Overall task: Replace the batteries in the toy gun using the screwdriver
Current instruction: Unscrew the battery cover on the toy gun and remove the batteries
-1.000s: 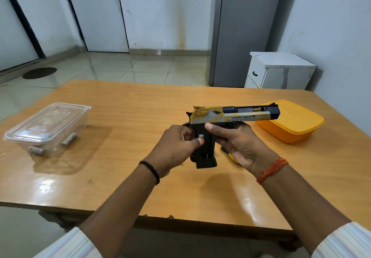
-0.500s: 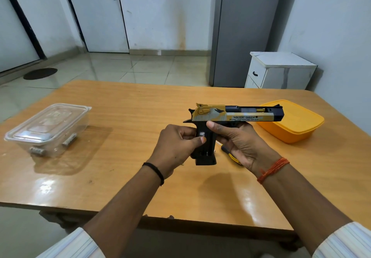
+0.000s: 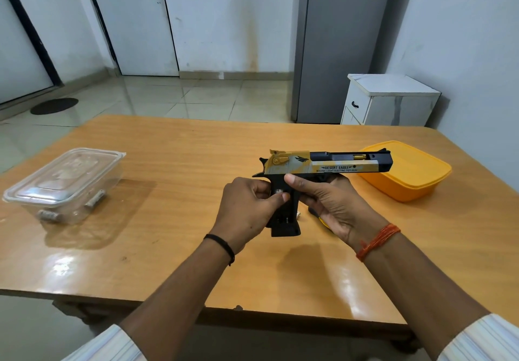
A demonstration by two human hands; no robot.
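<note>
The toy gun [image 3: 328,162] has a gold and grey slide and a black grip, and it hangs above the middle of the wooden table [image 3: 174,164], barrel pointing right. My right hand [image 3: 331,206] grips it under the frame, thumb across the top of the grip. My left hand [image 3: 247,209] pinches the grip's side where a small silver part shows. Below my right palm a bit of a yellow and black screwdriver [image 3: 320,218] lies on the table, mostly hidden.
A clear lidded plastic box [image 3: 64,183] with loose batteries inside stands at the left. A yellow lidded container [image 3: 407,178] sits at the right behind the barrel. A small white piece [image 3: 298,215] lies on the table by the grip.
The gun has been lifted slightly and levelled, barrel shifting a little to the right. Both hands keep their hold on the grip.
</note>
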